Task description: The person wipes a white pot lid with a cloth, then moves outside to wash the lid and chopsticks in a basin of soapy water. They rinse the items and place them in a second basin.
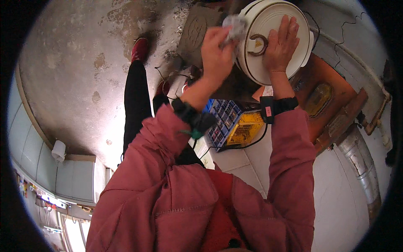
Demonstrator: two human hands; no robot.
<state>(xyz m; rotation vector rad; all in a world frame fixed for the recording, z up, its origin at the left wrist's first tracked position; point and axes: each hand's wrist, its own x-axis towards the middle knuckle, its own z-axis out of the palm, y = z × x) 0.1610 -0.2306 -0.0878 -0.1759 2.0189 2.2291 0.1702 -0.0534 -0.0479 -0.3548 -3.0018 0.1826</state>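
One white cylinder (58, 150) sits far off to the left of the round white pot (265, 24), by the pale cabinets (74, 178) — and nearer in, a red shoe (140, 48) shows with a black trouser leg (135, 92), both well left of the pot. Next, a dark patterned slab (195, 35), just left of the pot. And here's the left hand (217, 54), right by the pot's left side, fingers closed around a bunched grey cloth (236, 28); too blurred to tell whether cloth meets wall! Toward the wearer from the pot: a blue crate (220, 119), then a yellow crate (244, 129). The pot itself has its lid on, handle (266, 43) curved and brown. The right hand (280, 50) lies open on that lid — fingers stretched, gripping nothing. Right of the pot, nearer the wearer, a rusty orange panel (325, 80); farther out, a silver pipe (360, 157).
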